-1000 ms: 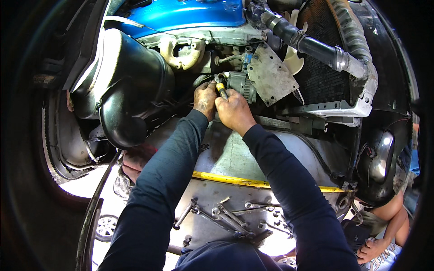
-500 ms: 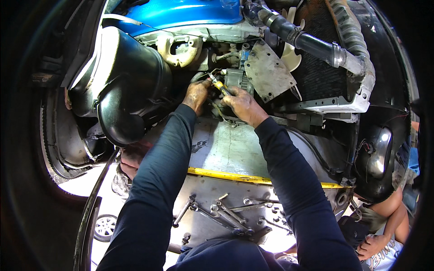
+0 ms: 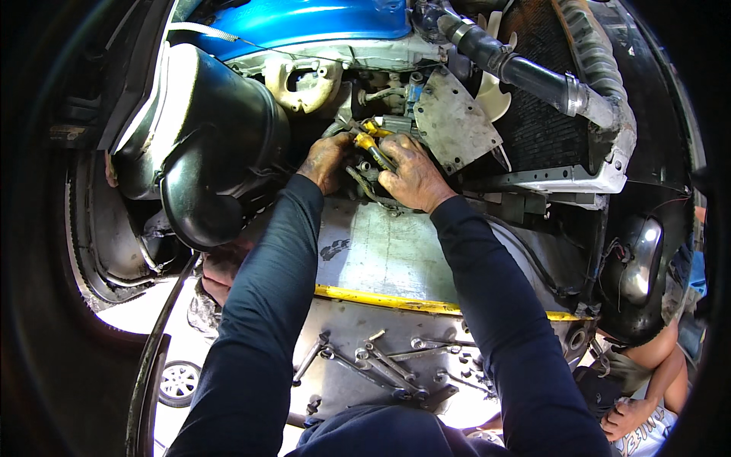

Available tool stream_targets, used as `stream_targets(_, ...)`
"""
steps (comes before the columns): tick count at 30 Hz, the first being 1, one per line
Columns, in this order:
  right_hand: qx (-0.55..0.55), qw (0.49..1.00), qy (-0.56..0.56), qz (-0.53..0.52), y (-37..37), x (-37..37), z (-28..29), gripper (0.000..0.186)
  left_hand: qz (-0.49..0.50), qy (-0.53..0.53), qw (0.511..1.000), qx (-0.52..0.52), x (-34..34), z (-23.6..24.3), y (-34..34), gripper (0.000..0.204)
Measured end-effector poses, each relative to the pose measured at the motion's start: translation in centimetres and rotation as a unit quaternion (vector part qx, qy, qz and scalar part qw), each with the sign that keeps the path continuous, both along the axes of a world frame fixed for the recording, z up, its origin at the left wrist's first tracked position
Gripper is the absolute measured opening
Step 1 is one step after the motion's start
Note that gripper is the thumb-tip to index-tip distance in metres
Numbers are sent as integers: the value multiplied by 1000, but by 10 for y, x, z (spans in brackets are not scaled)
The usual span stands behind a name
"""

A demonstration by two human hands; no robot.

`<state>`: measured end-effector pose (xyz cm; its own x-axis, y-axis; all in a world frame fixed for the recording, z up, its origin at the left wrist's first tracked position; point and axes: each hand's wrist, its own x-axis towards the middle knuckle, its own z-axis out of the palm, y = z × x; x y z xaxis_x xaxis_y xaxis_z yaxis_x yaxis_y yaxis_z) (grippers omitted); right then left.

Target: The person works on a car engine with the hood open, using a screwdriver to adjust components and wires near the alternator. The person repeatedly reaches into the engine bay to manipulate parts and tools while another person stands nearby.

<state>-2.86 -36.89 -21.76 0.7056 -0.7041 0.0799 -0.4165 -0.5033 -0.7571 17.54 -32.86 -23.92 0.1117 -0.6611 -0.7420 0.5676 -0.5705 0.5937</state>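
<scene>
right hand (image 3: 413, 172) on yellow-handled tool (image 3: 365, 142) — black canister (image 3: 228, 114) leftward, metal plate (image 3: 457, 122) rightward

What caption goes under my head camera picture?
Right-hand fingers grip a yellow-and-black tool, blue engine cover beyond.

Blue cover (image 3: 312, 19) stretching across top centre, black canister (image 3: 236, 114) bulging at upper left, black hose (image 3: 529, 78) slanting through upper right, wrenches (image 3: 390, 366) lying at bottom centre, wheel (image 3: 180, 383) resting at lower left, another person (image 3: 629, 417) showing at lower right.
</scene>
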Motion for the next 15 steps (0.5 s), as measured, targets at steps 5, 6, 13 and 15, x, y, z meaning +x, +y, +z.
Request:
stream_targets(5, -35, 996, 72, 38, -2, -2, -15, 55, 2, 104, 994, -31, 11, -3, 1, 21)
stream_targets(6, -52, 996, 62, 44, -2, -2, -16, 56, 1, 118, 993, -28, 13, -3, 1, 20)
stream_targets(13, -36, 992, 111, 54, 1, -4, -14, 57, 30, 179, 983, -6, 10, -9, 6, 21)
stream_targets(15, -37, 992, 112, 49, 0, -5, -11, 55, 21, 205, 978, -16, 11, -7, 7, 21)
